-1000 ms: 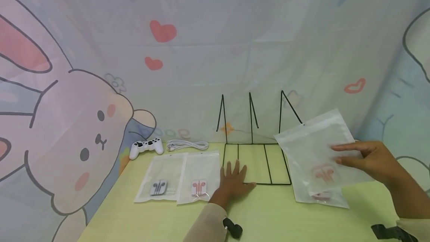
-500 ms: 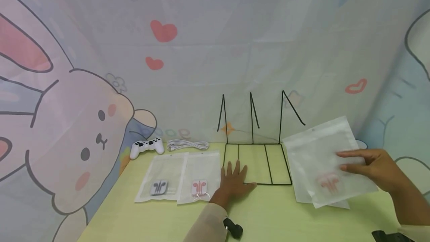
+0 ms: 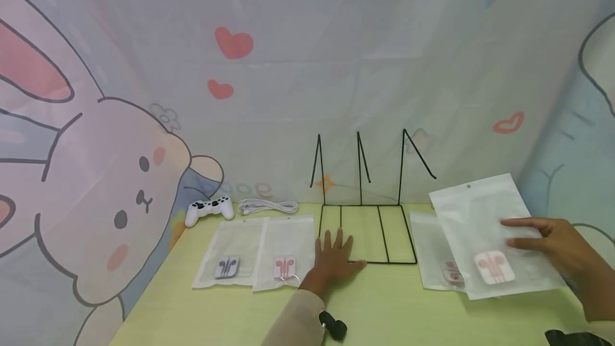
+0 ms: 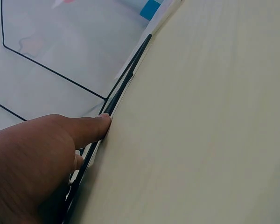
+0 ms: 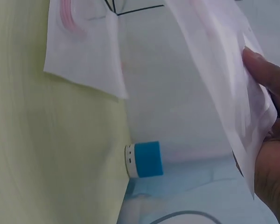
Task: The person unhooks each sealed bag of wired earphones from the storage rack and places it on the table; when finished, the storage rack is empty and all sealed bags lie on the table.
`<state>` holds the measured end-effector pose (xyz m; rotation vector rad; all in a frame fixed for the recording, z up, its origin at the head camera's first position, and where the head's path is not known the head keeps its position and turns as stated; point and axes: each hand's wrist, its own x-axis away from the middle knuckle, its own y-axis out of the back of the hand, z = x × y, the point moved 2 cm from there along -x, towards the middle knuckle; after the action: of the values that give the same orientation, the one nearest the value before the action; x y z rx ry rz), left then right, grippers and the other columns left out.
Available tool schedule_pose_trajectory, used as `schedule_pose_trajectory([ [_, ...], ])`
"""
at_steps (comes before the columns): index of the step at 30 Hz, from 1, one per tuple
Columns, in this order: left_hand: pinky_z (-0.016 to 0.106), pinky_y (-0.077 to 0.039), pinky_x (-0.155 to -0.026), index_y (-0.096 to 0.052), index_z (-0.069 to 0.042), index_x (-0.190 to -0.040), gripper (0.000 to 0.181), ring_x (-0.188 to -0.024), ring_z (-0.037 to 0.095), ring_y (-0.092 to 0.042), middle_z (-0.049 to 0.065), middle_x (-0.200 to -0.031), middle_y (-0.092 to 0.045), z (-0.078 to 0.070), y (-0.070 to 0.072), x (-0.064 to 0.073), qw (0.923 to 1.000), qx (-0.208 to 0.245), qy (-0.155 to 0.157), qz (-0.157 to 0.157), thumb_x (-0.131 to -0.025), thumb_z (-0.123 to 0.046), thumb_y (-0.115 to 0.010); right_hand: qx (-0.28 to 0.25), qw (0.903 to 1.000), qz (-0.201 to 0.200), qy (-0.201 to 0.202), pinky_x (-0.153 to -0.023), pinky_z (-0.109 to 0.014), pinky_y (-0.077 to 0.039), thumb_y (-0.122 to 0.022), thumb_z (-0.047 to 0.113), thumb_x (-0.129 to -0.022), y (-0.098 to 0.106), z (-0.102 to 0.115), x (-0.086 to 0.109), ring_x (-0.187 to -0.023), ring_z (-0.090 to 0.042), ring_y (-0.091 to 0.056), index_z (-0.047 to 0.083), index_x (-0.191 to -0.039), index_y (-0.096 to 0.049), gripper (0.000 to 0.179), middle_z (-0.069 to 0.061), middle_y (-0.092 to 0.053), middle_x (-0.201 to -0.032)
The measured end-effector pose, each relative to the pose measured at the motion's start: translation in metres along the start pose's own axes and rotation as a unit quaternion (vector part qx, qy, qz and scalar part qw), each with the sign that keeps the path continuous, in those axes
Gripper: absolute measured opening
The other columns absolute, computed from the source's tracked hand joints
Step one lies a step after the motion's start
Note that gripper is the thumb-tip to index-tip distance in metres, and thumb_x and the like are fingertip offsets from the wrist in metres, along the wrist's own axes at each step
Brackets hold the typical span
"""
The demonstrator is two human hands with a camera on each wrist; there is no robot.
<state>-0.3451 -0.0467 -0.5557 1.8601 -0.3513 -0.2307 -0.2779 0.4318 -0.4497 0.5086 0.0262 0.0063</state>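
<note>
My right hand (image 3: 562, 244) pinches a white plastic bag (image 3: 480, 218) by its right side, raised above the table. Through its front shows a white earphone case with pink earphones (image 3: 495, 267). In the right wrist view the same bag (image 5: 224, 93) hangs bent between thumb and fingers. Partly behind it, a second earphone bag (image 3: 425, 244) lies on the table. My left hand (image 3: 332, 260) rests with spread fingers on the base of a black wire rack (image 3: 394, 263) with three upright hooks. The left wrist view has the thumb (image 4: 91, 128) touching the rack's edge wire.
Two more earphone bags, one with dark earphones (image 3: 240, 239) and one with pink (image 3: 302, 239), lie left of the rack. Behind them are a white game controller (image 3: 209, 210) and a coiled white cable (image 3: 268, 206). A blue-and-white cylinder (image 5: 148, 159) stands near the table's edge.
My right hand has carried its bag right and slightly down, uncovering more of the second bag. The held bag's earphone case shows more clearly. My left hand has stayed on the rack.
</note>
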Motion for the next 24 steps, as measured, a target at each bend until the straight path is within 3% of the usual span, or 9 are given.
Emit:
schedule_pose_trajectory([
  [3,0.07,-0.009,-0.135,-0.035,-0.02,-0.173,0.085,-0.171,0.048,-0.011,0.014,-0.184,-0.02,0.0,-0.001,0.001,1.0,0.002,-0.001,0.002,-0.105,-0.069,-0.049,0.025,0.9995,-0.007,-0.015,-0.067,-0.037,-0.065,-0.089,0.024,-0.093,0.006,-0.012,-0.001,-0.078,-0.012,-0.072,0.043,-0.126,-0.082,0.038,0.044,-0.057,-0.106],
  [4,0.07,-0.009,-0.135,-0.035,-0.02,-0.173,0.085,-0.171,0.048,-0.011,0.014,-0.184,-0.02,0.0,-0.001,0.001,1.0,0.002,-0.001,0.002,-0.105,-0.069,-0.049,0.04,0.9989,-0.01,-0.021,-0.068,-0.036,-0.064,-0.089,0.027,-0.093,0.008,-0.015,-0.002,-0.079,-0.011,-0.07,0.043,-0.127,-0.082,0.038,0.037,-0.062,-0.111],
  [7,0.07,-0.01,-0.135,-0.035,-0.02,-0.173,0.085,-0.171,0.047,-0.012,0.013,-0.184,-0.02,-0.001,0.001,0.002,1.0,0.0,0.0,0.001,-0.105,-0.071,-0.048,0.099,0.9945,-0.016,-0.03,-0.069,-0.03,-0.06,-0.089,0.038,-0.093,0.016,-0.023,-0.003,-0.086,-0.009,-0.063,0.033,-0.137,-0.079,0.046,-0.003,-0.069,-0.146],
  [10,0.069,-0.011,-0.135,-0.036,-0.02,-0.173,0.085,-0.171,0.046,-0.013,0.013,-0.184,-0.021,-0.002,0.003,0.003,1.0,0.001,0.001,0.0,-0.105,-0.07,-0.049,0.15,0.9878,-0.015,-0.038,-0.071,-0.023,-0.053,-0.087,0.045,-0.093,0.024,-0.03,-0.004,-0.097,-0.01,-0.057,0.021,-0.142,-0.075,0.056,-0.045,-0.035,-0.165],
  [16,0.071,-0.007,-0.135,-0.036,-0.02,-0.173,0.085,-0.171,0.047,-0.01,0.014,-0.184,-0.019,-0.001,0.0,0.0,1.0,0.008,0.002,0.0,-0.105,-0.069,-0.051,0.157,0.9868,-0.009,-0.042,-0.072,-0.017,-0.047,-0.085,0.047,-0.094,0.032,-0.045,-0.007,-0.115,-0.033,-0.056,0.012,-0.145,-0.071,0.062,-0.048,-0.027,-0.166],
  [18,0.071,-0.004,-0.135,-0.035,-0.02,-0.173,0.086,-0.172,0.046,-0.007,0.013,-0.185,-0.017,0.001,-0.003,-0.003,0.9999,0.015,0.004,0.001,-0.105,-0.069,-0.051,0.141,0.9892,-0.004,-0.041,-0.093,-0.029,-0.054,-0.085,0.045,-0.095,0.032,-0.048,-0.007,-0.132,-0.048,-0.051,0.011,-0.147,-0.069,0.064,-0.046,-0.023,-0.169],
  [21,0.07,-0.004,-0.136,-0.034,-0.02,-0.173,0.086,-0.172,0.046,-0.006,0.012,-0.185,-0.016,0.002,-0.004,-0.005,0.9999,0.013,0.007,0.004,-0.105,-0.069,-0.051,0.13,0.9908,0.002,-0.038,-0.117,-0.057,-0.043,-0.085,0.042,-0.095,0.032,-0.051,-0.008,-0.147,-0.063,-0.038,0.007,-0.148,-0.067,0.066,-0.045,-0.02,-0.17],
  [22,0.069,-0.004,-0.136,-0.034,-0.021,-0.173,0.086,-0.172,0.046,-0.007,0.012,-0.185,-0.016,0.001,-0.003,-0.003,0.9999,0.011,0.008,0.006,-0.105,-0.069,-0.051,0.128,0.991,0.003,-0.038,-0.121,-0.067,-0.035,-0.085,0.041,-0.095,0.032,-0.052,-0.008,-0.152,-0.07,-0.023,0.005,-0.148,-0.066,0.066,-0.045,-0.019,-0.17],
  [24,0.068,-0.006,-0.136,-0.034,-0.021,-0.173,0.085,-0.172,0.046,-0.009,0.012,-0.185,-0.018,-0.001,0.001,-0.001,0.9999,0.004,0.009,0.008,-0.105,-0.069,-0.051,0.13,0.9908,0.005,-0.038,-0.119,-0.078,-0.026,-0.085,0.04,-0.095,0.031,-0.053,-0.008,-0.152,-0.072,-0.02,0.003,-0.147,-0.066,0.066,-0.045,-0.019,-0.169],
])
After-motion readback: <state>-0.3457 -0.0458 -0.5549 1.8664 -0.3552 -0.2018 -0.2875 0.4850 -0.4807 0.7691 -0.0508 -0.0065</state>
